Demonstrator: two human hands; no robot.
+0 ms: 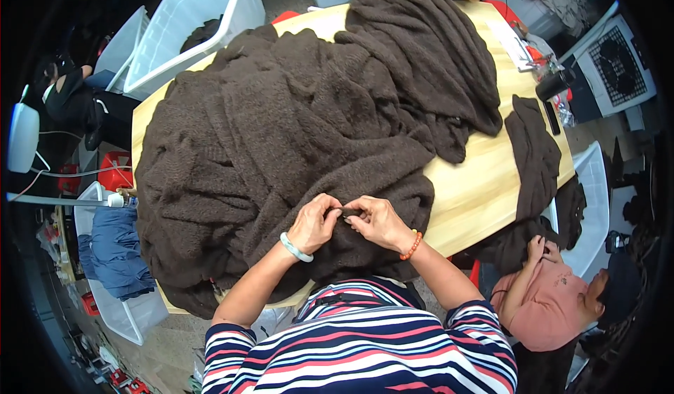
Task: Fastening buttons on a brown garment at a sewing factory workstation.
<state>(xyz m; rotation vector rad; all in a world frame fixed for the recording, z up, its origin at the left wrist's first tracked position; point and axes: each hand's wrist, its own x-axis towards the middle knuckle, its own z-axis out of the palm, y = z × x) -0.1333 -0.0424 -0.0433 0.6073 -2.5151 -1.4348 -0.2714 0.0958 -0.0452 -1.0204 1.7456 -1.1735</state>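
A large heap of dark brown knitted fabric (281, 113) covers most of the light wooden table (467, 194). At its near edge, both my hands pinch a small fold of the fabric, close together. My left hand (314, 224), with a pale bangle on the wrist, has thumb and forefinger pressed together on the cloth. Beside it, my right hand (379, 223), with an orange bead bracelet, pinches the same spot. Something small and light shows by the right fingertips, too small to name.
White plastic bins stand around the table: one at the far left (189, 25), one with blue cloth (119, 243) at left, one at right (593, 204). A person in pink (547, 299) handles dark fabric at right. A black cylinder (554, 84) stands on the table's right edge.
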